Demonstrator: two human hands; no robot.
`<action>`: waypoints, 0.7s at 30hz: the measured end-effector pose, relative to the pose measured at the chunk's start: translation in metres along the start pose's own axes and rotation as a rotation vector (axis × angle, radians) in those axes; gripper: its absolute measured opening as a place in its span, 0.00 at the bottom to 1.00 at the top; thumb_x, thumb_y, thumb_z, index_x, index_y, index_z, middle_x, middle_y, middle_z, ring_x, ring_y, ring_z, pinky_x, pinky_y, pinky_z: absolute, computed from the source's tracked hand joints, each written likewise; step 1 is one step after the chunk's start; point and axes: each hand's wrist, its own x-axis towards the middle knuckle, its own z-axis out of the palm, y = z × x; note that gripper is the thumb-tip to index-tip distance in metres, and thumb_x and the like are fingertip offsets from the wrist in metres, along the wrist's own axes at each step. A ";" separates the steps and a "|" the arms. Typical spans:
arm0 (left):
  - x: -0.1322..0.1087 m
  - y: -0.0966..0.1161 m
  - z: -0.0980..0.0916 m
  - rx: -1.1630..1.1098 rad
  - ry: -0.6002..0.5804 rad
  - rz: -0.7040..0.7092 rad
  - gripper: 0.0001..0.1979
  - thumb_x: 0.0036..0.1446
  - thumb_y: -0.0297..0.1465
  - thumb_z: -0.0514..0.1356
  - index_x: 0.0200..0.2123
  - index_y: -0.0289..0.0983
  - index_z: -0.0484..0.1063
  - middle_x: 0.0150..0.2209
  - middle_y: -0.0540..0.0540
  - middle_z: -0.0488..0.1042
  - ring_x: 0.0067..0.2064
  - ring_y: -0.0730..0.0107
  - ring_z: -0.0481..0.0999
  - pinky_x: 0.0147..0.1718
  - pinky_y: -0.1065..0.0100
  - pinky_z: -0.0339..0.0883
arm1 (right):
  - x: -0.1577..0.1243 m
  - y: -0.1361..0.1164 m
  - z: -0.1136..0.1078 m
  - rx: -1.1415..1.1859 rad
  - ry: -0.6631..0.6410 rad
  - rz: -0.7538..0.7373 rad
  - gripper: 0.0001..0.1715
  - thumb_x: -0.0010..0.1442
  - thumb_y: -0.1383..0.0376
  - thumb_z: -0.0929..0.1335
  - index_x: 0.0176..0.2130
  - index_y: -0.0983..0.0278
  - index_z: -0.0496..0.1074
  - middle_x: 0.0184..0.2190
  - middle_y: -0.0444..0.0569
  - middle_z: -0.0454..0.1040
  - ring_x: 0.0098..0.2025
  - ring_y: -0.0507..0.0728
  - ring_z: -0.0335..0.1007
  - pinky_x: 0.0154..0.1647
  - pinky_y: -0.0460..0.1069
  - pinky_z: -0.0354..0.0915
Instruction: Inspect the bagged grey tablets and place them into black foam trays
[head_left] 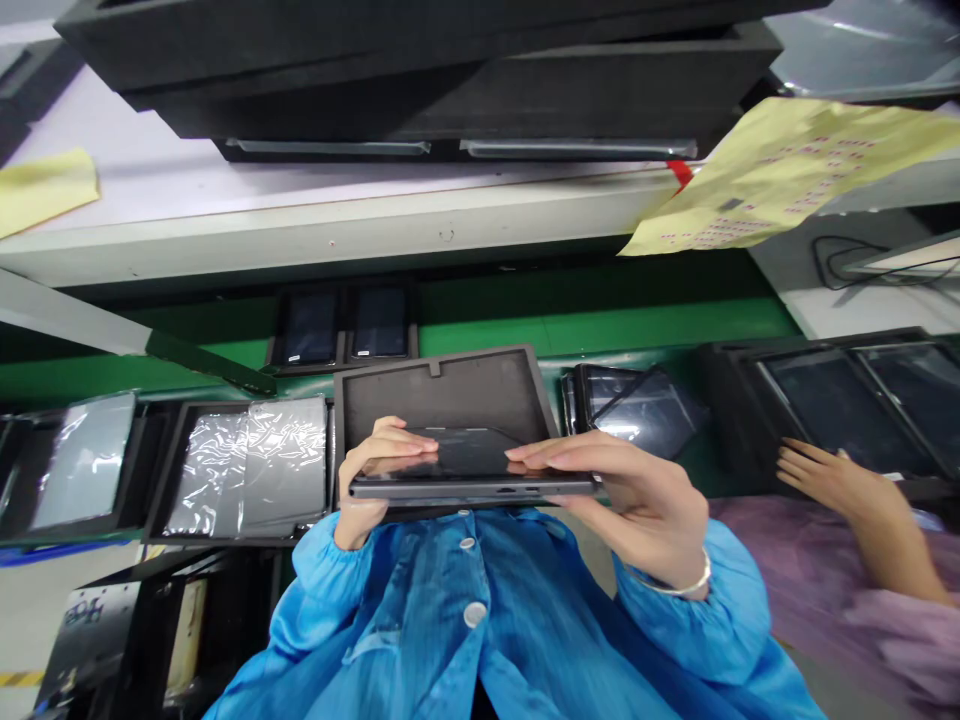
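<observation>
A dark tablet is held level in front of my chest, its thin grey edge with small ports turned toward me and its glossy screen up. My left hand grips its left end, fingers lying on the screen. At the right end my right hand pinches it, fingertips on the glass and thumb along the lower edge. Just beyond the tablet lies a black foam tray with a notched rim, partly hidden by the tablet and my hands.
Left of me, plastic-wrapped tablets rest in a foam tray. Several dark tablets are stacked to the right. A co-worker's hand touches another tray. Above runs a white shelf with foam trays and a hanging yellow paper.
</observation>
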 end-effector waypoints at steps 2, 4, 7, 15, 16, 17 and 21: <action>-0.002 -0.001 0.002 -0.026 0.034 0.009 0.10 0.67 0.39 0.64 0.43 0.41 0.82 0.38 0.45 0.87 0.42 0.58 0.87 0.56 0.53 0.68 | 0.001 0.003 0.003 0.083 0.006 -0.047 0.33 0.63 0.80 0.72 0.61 0.54 0.74 0.49 0.49 0.84 0.50 0.63 0.84 0.49 0.61 0.84; -0.004 -0.002 0.004 -0.056 0.040 0.027 0.08 0.67 0.37 0.64 0.44 0.42 0.82 0.39 0.47 0.87 0.42 0.60 0.87 0.57 0.54 0.67 | 0.002 0.005 0.006 0.110 -0.008 -0.132 0.34 0.65 0.80 0.70 0.63 0.54 0.72 0.52 0.50 0.83 0.52 0.64 0.83 0.49 0.62 0.84; -0.004 0.000 0.007 -0.072 0.039 0.039 0.07 0.68 0.35 0.64 0.45 0.42 0.81 0.40 0.47 0.87 0.43 0.62 0.87 0.57 0.55 0.67 | 0.002 0.003 0.003 0.023 -0.028 -0.228 0.35 0.66 0.82 0.67 0.65 0.56 0.71 0.54 0.53 0.81 0.55 0.63 0.82 0.50 0.61 0.84; 0.033 0.055 0.019 0.329 -0.284 0.165 0.10 0.70 0.26 0.57 0.49 0.38 0.76 0.41 0.44 0.87 0.40 0.65 0.83 0.45 0.60 0.70 | 0.024 -0.022 -0.003 -0.735 -0.320 -0.281 0.21 0.71 0.73 0.67 0.62 0.66 0.70 0.52 0.59 0.82 0.53 0.61 0.82 0.58 0.56 0.79; 0.038 0.063 0.022 0.389 -0.327 0.197 0.11 0.70 0.24 0.55 0.49 0.38 0.74 0.41 0.44 0.86 0.38 0.67 0.82 0.45 0.61 0.69 | 0.027 -0.024 0.000 -0.741 -0.318 -0.313 0.21 0.72 0.74 0.65 0.62 0.67 0.70 0.50 0.59 0.83 0.51 0.60 0.83 0.56 0.54 0.79; 0.041 0.069 0.026 0.443 -0.364 0.231 0.12 0.69 0.22 0.53 0.49 0.38 0.73 0.41 0.45 0.86 0.37 0.68 0.82 0.45 0.61 0.69 | 0.028 -0.026 0.002 -0.718 -0.305 -0.334 0.20 0.73 0.74 0.63 0.61 0.67 0.70 0.46 0.57 0.83 0.48 0.59 0.84 0.51 0.51 0.81; 0.045 0.085 0.034 0.598 -0.453 0.311 0.14 0.68 0.18 0.49 0.49 0.36 0.69 0.44 0.44 0.86 0.37 0.69 0.83 0.45 0.61 0.65 | 0.021 -0.024 0.008 -0.619 -0.210 -0.315 0.15 0.72 0.74 0.66 0.54 0.60 0.74 0.37 0.49 0.81 0.39 0.57 0.85 0.38 0.46 0.82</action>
